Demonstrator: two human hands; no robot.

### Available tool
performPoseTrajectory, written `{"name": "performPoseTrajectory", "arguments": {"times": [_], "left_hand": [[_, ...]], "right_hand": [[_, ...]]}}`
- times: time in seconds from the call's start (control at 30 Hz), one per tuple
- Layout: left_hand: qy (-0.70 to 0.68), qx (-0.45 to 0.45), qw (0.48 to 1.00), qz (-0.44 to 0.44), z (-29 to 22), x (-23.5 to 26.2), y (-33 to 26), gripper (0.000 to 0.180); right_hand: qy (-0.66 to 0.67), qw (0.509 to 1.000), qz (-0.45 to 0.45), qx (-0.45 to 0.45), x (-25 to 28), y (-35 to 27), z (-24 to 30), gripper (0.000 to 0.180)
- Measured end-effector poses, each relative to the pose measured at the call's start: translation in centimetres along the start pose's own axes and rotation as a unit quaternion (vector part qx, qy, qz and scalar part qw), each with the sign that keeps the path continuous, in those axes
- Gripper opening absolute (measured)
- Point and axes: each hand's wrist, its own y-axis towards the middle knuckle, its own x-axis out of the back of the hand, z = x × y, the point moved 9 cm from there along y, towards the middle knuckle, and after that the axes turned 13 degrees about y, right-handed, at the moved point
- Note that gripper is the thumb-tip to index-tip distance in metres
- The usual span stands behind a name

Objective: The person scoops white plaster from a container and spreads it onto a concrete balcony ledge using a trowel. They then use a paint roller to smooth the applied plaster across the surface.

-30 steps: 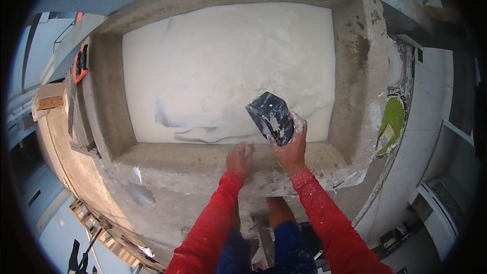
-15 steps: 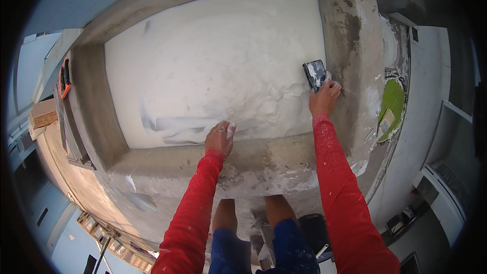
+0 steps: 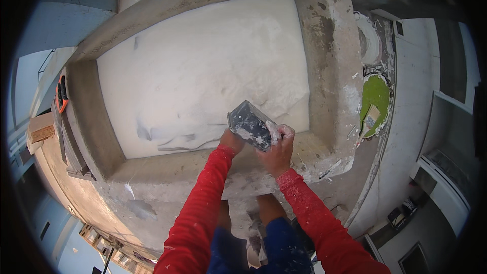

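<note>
A black, box-shaped piece smeared with white [image 3: 248, 126] is tilted above the near edge of a large bed of white material [image 3: 203, 66]. My right hand [image 3: 279, 152] is closed around its right end, with white residue on the fingers and thumb. My left hand [image 3: 232, 142] is at its lower left side; the fingers are hidden behind the piece, so its grip does not show. Ripples and a few greyish dents mark the white surface, mostly along its near side.
A raised concrete rim [image 3: 322, 71] surrounds the white bed. On the right ledge stands a round green-topped container [image 3: 373, 99] with a paintbrush [image 3: 370, 119] on it. An orange-and-black-handled tool [image 3: 61, 94] and wooden strips [image 3: 73, 147] lie at the left rim.
My right hand has brought the black piece from the bed's right edge leftward and nearer, beside my left hand. My left hand has moved slightly right and is now partly behind it.
</note>
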Motion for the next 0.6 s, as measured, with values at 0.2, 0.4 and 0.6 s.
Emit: {"name": "performPoseTrajectory", "arguments": {"times": [0.2,0.4,0.6], "left_hand": [[-0.018,-0.014,0.996,-0.082,-8.7,6.5,1.4,0.036],[0.029,-0.027,0.995,-0.096,-9.5,9.3,0.3,0.039],[0.113,0.013,0.992,-0.053,-4.8,6.3,-1.2,0.048]], "right_hand": [[0.145,0.968,-0.173,-0.105,9.2,1.3,-1.0,0.078],[0.343,0.830,-0.288,-0.331,20.6,3.5,-15.8,0.051],[0.200,0.908,-0.322,-0.180,22.4,3.7,-11.6,0.038]]}}
